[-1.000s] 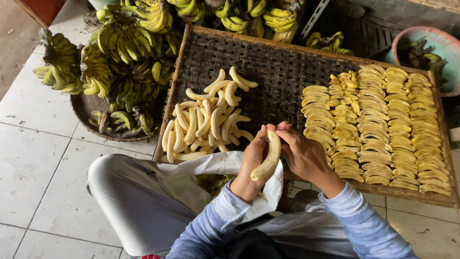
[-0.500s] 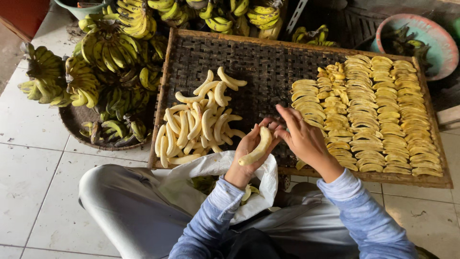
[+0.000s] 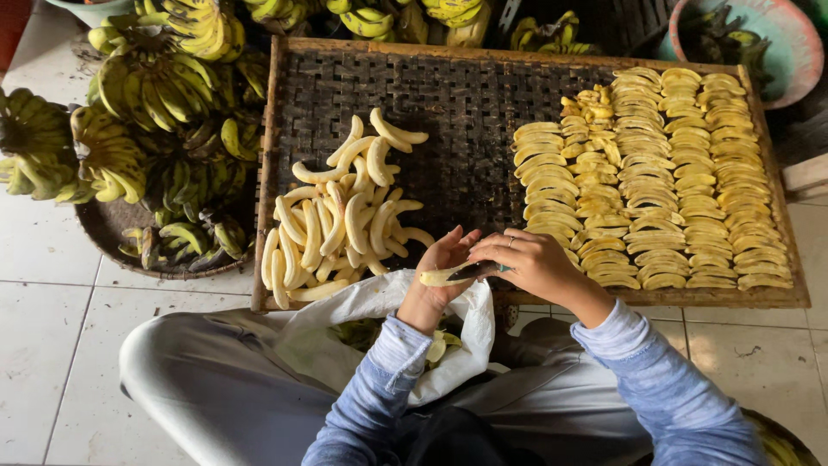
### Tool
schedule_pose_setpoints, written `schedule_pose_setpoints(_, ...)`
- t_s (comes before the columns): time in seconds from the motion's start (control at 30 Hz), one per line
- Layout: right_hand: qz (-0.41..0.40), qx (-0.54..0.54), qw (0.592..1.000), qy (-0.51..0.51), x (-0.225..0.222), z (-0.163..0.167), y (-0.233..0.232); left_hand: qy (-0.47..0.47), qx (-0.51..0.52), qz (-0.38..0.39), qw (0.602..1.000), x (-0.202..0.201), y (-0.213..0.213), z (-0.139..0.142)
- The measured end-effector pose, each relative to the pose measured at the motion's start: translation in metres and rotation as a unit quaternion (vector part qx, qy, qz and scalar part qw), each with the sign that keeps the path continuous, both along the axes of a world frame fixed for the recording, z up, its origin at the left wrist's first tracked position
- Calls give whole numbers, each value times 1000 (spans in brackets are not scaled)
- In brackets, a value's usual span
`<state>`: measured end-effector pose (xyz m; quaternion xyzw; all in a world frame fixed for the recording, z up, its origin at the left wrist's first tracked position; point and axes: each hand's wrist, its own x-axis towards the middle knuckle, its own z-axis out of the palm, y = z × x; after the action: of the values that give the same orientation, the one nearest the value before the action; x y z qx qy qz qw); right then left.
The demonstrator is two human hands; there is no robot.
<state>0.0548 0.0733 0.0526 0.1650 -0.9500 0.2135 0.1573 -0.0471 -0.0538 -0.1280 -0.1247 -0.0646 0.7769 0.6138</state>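
Note:
My left hand [image 3: 438,276] holds a peeled banana [image 3: 437,277] lying flat across the palm. My right hand [image 3: 536,263] grips a small dark knife [image 3: 473,271] whose blade lies along the banana. Both hands hover over the near edge of a dark woven tray [image 3: 457,121]. A pile of whole peeled bananas [image 3: 341,216] lies on the tray's left part. Rows of flat banana slices [image 3: 655,173] cover its right part. A white plastic bag [image 3: 362,332] with peels rests on my lap under the hands.
Bunches of unpeeled yellow-green bananas [image 3: 147,112] fill a round basket [image 3: 108,229] at the left. More bunches [image 3: 379,17] lie beyond the tray. A pink and teal bowl [image 3: 780,52] stands at the top right. The floor is pale tile [image 3: 43,345].
The banana has turned from upright to lying flat in my left hand. My right hand has brought the knife blade onto it. The view has shifted slightly.

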Motion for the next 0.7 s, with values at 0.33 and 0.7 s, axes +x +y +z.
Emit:
schedule_pose_setpoints(0.33,-66,-100,971,-208,-69,-35,109,-57,-191,39,979,-24,1,20)
schedule_pose_setpoints(0.7,-310,-109,900,-286,-218,-153,313,-16,-287,143,947,-60,19,6)
